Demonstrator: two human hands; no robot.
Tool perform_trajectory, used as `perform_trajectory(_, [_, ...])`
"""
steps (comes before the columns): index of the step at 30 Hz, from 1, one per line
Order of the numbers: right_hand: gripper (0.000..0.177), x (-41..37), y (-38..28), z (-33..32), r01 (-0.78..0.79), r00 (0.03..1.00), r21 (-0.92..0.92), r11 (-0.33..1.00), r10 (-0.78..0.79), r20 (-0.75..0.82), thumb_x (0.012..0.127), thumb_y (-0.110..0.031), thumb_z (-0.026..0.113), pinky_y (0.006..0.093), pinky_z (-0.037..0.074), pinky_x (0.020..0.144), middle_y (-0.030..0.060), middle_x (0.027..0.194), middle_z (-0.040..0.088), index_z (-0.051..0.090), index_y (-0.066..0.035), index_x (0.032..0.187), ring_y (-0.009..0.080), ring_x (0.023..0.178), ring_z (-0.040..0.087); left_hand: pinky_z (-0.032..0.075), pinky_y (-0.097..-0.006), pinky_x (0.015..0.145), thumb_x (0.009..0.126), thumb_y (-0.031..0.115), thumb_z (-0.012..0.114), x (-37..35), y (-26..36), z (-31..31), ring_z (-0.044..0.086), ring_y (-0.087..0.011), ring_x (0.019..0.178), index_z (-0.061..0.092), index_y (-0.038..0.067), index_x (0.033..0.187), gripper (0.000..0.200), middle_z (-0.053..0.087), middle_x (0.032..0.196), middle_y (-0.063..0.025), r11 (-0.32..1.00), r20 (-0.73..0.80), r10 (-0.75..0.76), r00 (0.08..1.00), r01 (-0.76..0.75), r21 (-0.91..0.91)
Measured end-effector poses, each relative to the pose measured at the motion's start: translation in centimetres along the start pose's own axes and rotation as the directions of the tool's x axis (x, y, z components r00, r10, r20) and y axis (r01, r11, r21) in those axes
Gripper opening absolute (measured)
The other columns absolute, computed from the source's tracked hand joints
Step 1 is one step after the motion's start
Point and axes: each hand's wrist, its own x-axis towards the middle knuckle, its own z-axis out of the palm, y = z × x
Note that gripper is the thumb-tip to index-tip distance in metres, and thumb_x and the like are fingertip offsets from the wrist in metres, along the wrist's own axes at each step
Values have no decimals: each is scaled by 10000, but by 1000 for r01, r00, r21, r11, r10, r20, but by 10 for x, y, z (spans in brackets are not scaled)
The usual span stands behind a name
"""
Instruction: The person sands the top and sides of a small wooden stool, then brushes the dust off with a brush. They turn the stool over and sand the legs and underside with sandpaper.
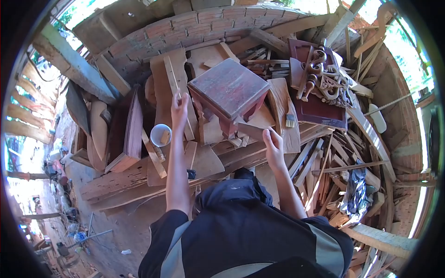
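Observation:
My left hand (pixel 179 112) is raised left of a small wooden stool (pixel 229 88) and closed on a thin light stick (pixel 172 76) that points away from me. The stool has a worn, dark reddish square top and stands upright on the bench. My right hand (pixel 274 147) pinches a flat brown piece (pixel 251 131), whose far end overlaps the stool's near corner. I cannot tell whether that piece is wood or sandpaper. Near my left forearm stands a white cup (pixel 161 135) with a light brown block in it. A paintbrush (pixel 290 121) lies on a board to the right.
Dark panels (pixel 320 113) with carved, turned wooden parts (pixel 320 78) on them lie at the right. Scrap wood (pixel 336 162) is heaped below them. A wooden box (pixel 125 134) sits to the left, and a curved brick wall (pixel 185 25) closes the back.

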Motion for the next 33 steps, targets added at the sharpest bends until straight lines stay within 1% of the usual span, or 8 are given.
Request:
perform_trajectory(3, [472,-8,-17,12,-56,998,237,970,64,-29,1081,-321,462,287,349,1088,92,1360,611,562,14,1397,123,1239,533,440,-362,1011,988,616,520,55,9,15,589,-193,1183,483,53,1483,751,660,1250,-104,995,35,-59,998,62,-80])
perform_trajectory(6, [577,1,3,26,-119,993,409,905,99,70,1079,-294,449,336,143,1218,142,1632,302,317,3,1555,182,1518,216,360,-335,1091,978,582,550,72,29,43,574,-206,1219,565,-6,1399,724,606,1371,-125,990,135,26,990,-7,-143])
perform_trajectory(9, [634,18,-7,53,-175,985,578,797,141,104,1078,-291,451,335,86,1228,143,1663,202,215,22,1577,195,1537,140,375,-340,1073,953,477,610,71,36,45,575,-201,1200,639,0,1321,603,641,1303,-113,958,288,-69,955,143,-247])
perform_trajectory(15, [758,45,3,83,-28,999,515,857,48,-25,1072,-291,461,328,48,1231,104,1688,52,8,44,1579,192,1543,85,407,-309,1030,907,459,639,51,44,44,607,-212,1129,698,-29,1209,578,690,1181,-128,965,104,-180,978,196,-173])
perform_trajectory(19, [656,71,-11,48,54,994,538,841,4,-106,1065,-267,474,331,133,1222,103,1628,301,205,46,1575,186,1500,250,412,-301,1038,946,412,622,31,46,56,592,-174,1171,656,-60,1264,571,684,1237,-115,995,60,-44,997,49,-81])
perform_trajectory(24, [510,111,-3,-11,13,970,565,825,128,-209,1039,-307,554,355,375,1111,78,1392,562,475,-9,1445,181,1287,522,473,-432,1007,896,466,668,-35,70,96,633,-330,1200,621,-69,1297,670,646,1264,-294,921,-122,23,992,27,389])
perform_trajectory(31, [343,131,-30,-76,-163,960,471,867,249,-127,1038,-334,569,308,549,821,82,1027,705,657,-14,1125,158,900,688,530,-485,888,917,446,654,-109,95,128,680,-437,1054,604,-111,1262,657,688,1078,-334,927,-114,29,993,15,374])
perform_trajectory(33, [336,134,-30,-85,77,941,465,882,90,-326,1037,-339,578,313,549,824,72,1033,709,664,-21,1106,158,908,690,512,-464,941,926,440,648,-108,90,131,675,-414,1088,579,-111,1293,666,687,1110,-325,969,-137,65,988,-30,247])
